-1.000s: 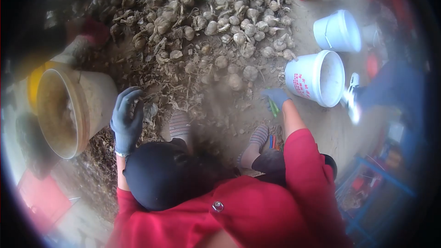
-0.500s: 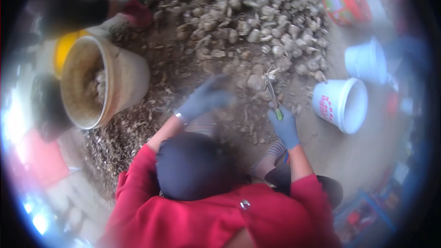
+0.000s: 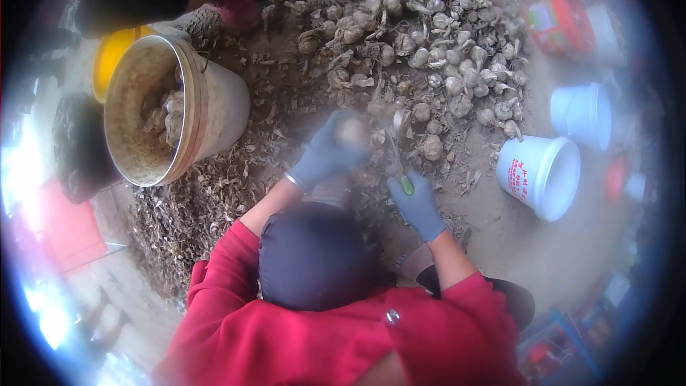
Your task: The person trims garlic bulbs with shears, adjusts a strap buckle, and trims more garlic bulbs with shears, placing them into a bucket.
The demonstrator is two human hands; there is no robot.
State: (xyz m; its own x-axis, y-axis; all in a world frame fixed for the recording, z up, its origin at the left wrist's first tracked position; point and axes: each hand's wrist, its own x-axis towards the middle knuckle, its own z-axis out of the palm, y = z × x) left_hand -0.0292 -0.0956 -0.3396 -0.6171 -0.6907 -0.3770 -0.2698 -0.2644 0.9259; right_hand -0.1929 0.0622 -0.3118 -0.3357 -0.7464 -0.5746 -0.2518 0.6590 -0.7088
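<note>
My left hand (image 3: 325, 154), in a grey glove, is closed around a pale, blurred garlic bulb (image 3: 353, 132) in front of my knee. Just right of it, my gloved right hand (image 3: 418, 206) grips a slim metal tool with a green handle (image 3: 406, 185). The tool's metal part points away from me, toward the garlic pile; motion blur hides its exact kind. Dry skins and a few loose bulbs, such as a garlic bulb (image 3: 431, 147), lie on the ground close to the tool. A large heap of garlic (image 3: 446, 64) spreads beyond both hands.
A big tilted bucket (image 3: 229, 104) with bulbs inside stands at left, near a yellow bucket (image 3: 114, 53). At right are a white bucket (image 3: 520, 171), a pale blue bucket (image 3: 575, 111) and a red bucket (image 3: 564, 21). Another person's red-gloved hand (image 3: 237, 7) is at the upper left.
My left hand, blurred with nothing visible in it before, now holds a garlic bulb. My right hand has moved left with the green-handled tool, nearer my left hand. The camera view has shifted slightly.
</note>
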